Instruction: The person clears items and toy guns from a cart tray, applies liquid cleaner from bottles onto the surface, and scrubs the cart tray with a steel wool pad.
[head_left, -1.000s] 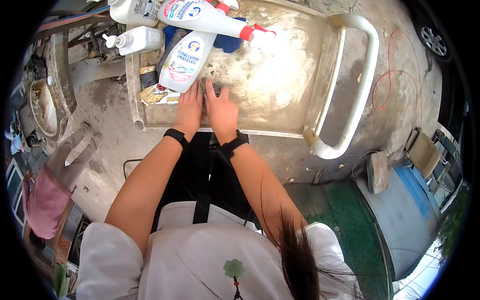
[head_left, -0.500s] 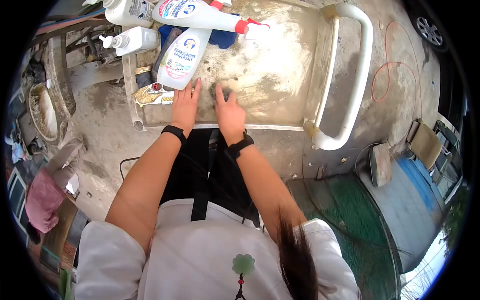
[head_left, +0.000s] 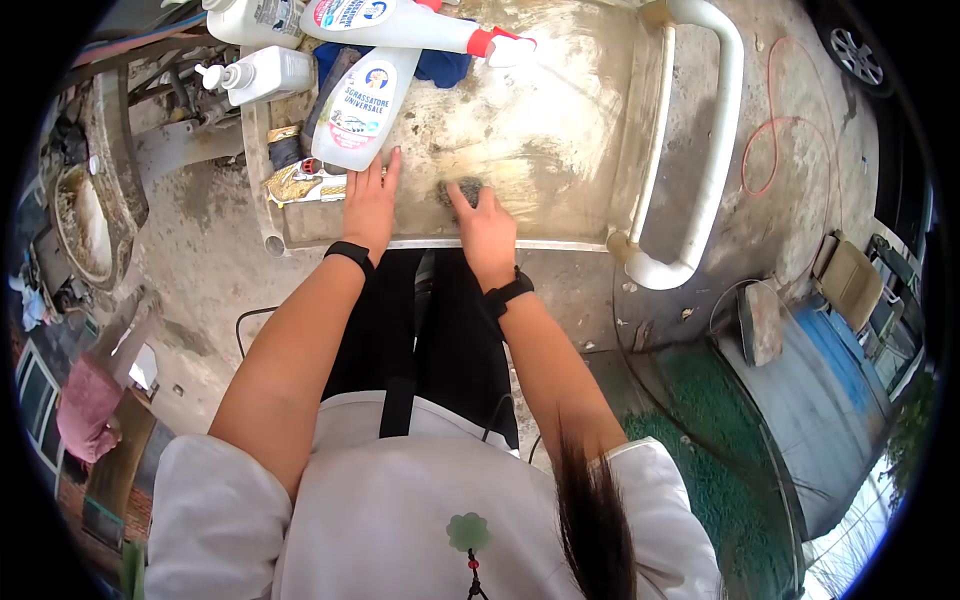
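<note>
My right hand (head_left: 486,232) presses a dark, rough scrubbing pad (head_left: 462,192) against the stained top of a cart (head_left: 560,205), near its front edge. My left hand (head_left: 370,205) lies on the same surface with fingers spread, its fingertips beside the base of a spray bottle (head_left: 362,110). Across that bottle lies a second spray bottle (head_left: 400,25) with a red and white nozzle. Left of my left hand are a gold and white packet (head_left: 300,184) and a dark roll (head_left: 287,146).
A white pump bottle (head_left: 268,76) and a larger container (head_left: 255,20) stand at the cart's left. A blue cloth (head_left: 440,66) lies beneath the bottles. The cart's white handle (head_left: 722,130) rises at right. A person in pink (head_left: 88,405) is at far left.
My right hand has moved right along the cart top with the dark pad, away from my left hand. My left hand stays near the bottle, fingers now apart. The person at left has bent lower.
</note>
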